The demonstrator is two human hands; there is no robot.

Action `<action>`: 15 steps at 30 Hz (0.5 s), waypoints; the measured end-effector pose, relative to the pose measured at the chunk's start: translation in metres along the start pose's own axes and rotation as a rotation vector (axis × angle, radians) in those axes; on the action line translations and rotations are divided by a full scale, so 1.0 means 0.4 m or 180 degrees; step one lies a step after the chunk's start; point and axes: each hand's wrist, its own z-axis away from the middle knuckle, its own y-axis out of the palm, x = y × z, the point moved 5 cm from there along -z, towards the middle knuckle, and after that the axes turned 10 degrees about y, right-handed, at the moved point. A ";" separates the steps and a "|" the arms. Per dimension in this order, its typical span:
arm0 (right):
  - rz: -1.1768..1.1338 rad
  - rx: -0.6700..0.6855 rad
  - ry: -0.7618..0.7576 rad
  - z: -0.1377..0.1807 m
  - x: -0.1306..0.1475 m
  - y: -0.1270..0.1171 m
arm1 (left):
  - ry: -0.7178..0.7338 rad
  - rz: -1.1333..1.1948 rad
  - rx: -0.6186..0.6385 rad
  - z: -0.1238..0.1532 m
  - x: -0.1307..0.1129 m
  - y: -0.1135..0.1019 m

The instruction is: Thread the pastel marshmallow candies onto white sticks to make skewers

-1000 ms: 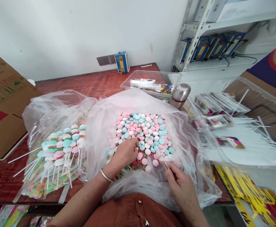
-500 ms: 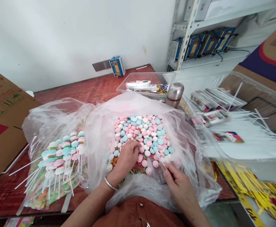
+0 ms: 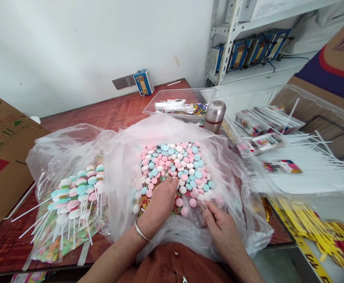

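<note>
**A:** What moved in the last second?

**B:** Biggest first: my view swung a bit left, so the bag (image 3: 236,184) and the shelf (image 3: 233,39) sit lower and further left in frame than before. The second bag (image 3: 57,165), with finished sticks of discs, hasn't shifted. Smaller change: my left hand (image 3: 160,202) slid forward across the discs (image 3: 174,165). A second ago its fingertips were bunched, picking at the near left edge of the pile; now it lies flatter, palm down.

**A:** Meaning?

**B:** My read: I'm between picks, raking for the next disc, not lifting one.

**A:** Left hand's grip?

**B:** Fingers (image 3: 172,184) loosely curled, tips resting on pink and white discs. Whether one is pinched underneath, I can't tell; the back of the hand hides it.

**A:** Right?

**B:** Right hand (image 3: 219,224) barely moved. Thumb and forefinger are closed on a thin white stick (image 3: 203,203), which pokes up and left from the fingertips.

**A:** Where are the discs relative to the fingers?

**B:** Directly under and ahead of the left fingertips, touching. The stick's tip is just beside the nearest pink discs, at the pile's near right edge. The two hands are near each other, not touching.
</note>
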 end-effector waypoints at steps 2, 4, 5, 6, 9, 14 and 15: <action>0.0163 0.0067 0.0055 0.002 -0.003 0.008 | -0.0122 0.0387 -0.0190 -0.003 0.016 -0.018; 0.0336 0.0112 0.0073 0.004 0.002 0.016 | -0.0448 0.1147 -0.0470 -0.001 0.044 -0.031; 0.0381 0.0137 0.0040 0.005 0.008 0.021 | -0.0659 0.1678 -0.0584 0.003 0.059 -0.031; 0.0382 0.0169 -0.0020 0.006 0.018 0.025 | -0.0879 0.2268 -0.0661 0.008 0.072 -0.027; 0.0277 0.0339 -0.0235 0.008 0.056 0.036 | -0.1291 0.3878 -0.0725 0.021 0.083 -0.008; 0.0324 0.0540 -0.0242 0.002 0.101 0.039 | -0.1437 0.4768 -0.0758 0.036 0.063 0.001; 0.0322 0.0553 -0.0234 0.001 0.106 0.039 | -0.1448 0.4816 -0.0754 0.038 0.059 0.002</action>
